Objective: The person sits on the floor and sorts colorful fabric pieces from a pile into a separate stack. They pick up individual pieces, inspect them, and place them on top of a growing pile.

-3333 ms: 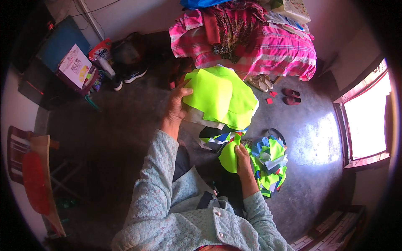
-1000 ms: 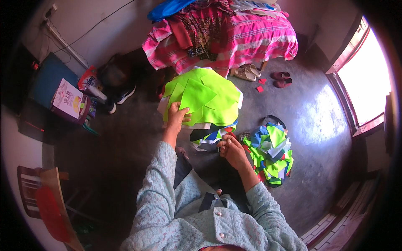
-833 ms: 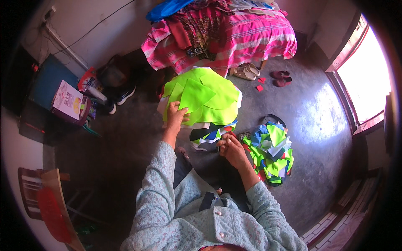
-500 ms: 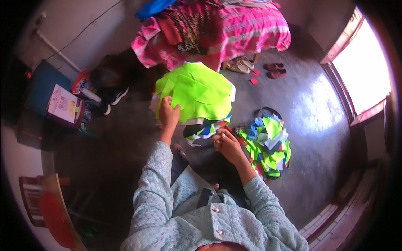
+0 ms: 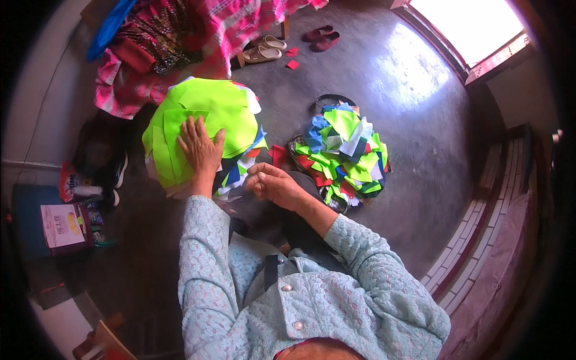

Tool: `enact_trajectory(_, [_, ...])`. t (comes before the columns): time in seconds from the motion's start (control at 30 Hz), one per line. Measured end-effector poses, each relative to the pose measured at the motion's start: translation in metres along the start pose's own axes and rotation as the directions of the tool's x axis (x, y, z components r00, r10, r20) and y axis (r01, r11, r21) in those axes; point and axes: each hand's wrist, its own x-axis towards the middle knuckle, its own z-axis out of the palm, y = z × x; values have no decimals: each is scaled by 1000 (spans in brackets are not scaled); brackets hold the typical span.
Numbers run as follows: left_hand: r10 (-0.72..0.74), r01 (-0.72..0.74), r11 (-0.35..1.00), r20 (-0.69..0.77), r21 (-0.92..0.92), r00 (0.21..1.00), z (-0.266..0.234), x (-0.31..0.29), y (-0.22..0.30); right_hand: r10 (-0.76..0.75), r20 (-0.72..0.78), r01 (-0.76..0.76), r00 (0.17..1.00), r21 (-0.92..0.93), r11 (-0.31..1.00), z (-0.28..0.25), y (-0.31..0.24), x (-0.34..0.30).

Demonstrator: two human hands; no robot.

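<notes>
Rests L hand [image 5: 202,150] flat on neon yellow-grn cloth stack [image 5: 207,99], w/ fingers straight & slightly apart, i.e. wide, unclenched. Holds R hand [image 5: 275,186] half-curled near multicol. scraps [image 5: 244,163] at stack's R edge, w/ narrow grip; can't tell if pinching sth. Has stack front-L, near pink plaid cover [image 5: 249,21]; has mixed scrap heap [image 5: 348,150] on floor [image 5: 414,150] to R, w/ red cloth pc. [image 5: 278,154] in betw.
</notes>
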Motion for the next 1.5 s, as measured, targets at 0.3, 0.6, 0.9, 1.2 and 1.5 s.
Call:
enact_trajectory(0.3, [41,-28,993,-123,111,992,6,-7,2,-278,-18,278,960,123,953,-28,-56,-33])
enact_trajectory(0.6, [39,-31,996,-98,81,994,9,-4,10,-304,-804,-13,511,-360,933,-234,-70,-101])
enact_trajectory(0.9, [29,-25,997,-61,71,998,2,-3,12,-388,-863,-282,325,-480,831,-343,-97,-121])
enact_trajectory(1.2, [25,-24,996,-18,84,1000,-3,-4,11,-192,-903,-339,384,-331,880,-358,-92,-116])
enact_trajectory(1.5, [6,-6,996,-2,91,1000,-6,-4,13,-465,-801,-51,378,-519,853,-365,-92,-108])
